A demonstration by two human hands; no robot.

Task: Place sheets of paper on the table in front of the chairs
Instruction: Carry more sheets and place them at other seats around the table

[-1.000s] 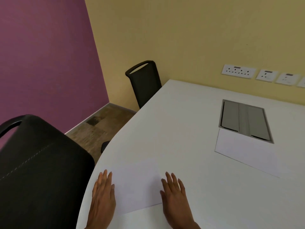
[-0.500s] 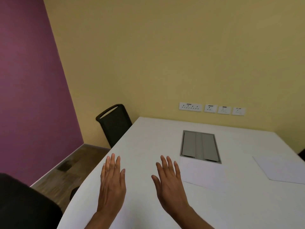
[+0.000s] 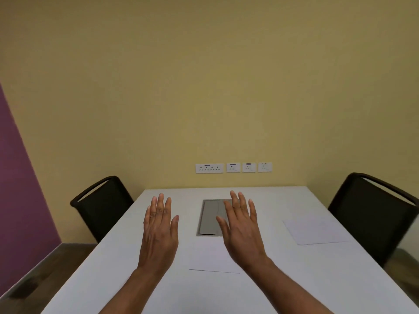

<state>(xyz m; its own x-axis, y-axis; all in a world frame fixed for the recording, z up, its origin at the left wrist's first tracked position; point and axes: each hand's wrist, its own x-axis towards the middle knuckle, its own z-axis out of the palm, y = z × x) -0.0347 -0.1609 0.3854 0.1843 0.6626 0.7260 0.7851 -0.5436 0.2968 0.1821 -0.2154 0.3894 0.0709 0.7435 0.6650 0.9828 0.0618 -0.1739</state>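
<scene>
Left hand [image 3: 158, 230]: hovering over the white rectangular table [image 3: 113, 279], fingers straight, holding nothing.
Right hand [image 3: 242, 232]: hovering likewise, empty, overlapping the grey metal cable hatch [image 3: 209, 218].
White sheet of paper [image 3: 208, 257]: lying flat mid-table between the 2 wrists.
Second white sheet of paper [image 3: 315, 230]: lying before the black chair at right [image 3: 374, 214].
Black chair at left [image 3: 102, 207]: standing at the table's left edge.
4 white wall sockets [image 3: 233, 167]: sitting behind.

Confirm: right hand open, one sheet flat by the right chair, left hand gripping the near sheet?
No. Head view: the left hand grips nothing; it is open, fingers straight. The near sheet lies flat on the table. Right hand open, other sheet flat by the right chair: correct.
</scene>
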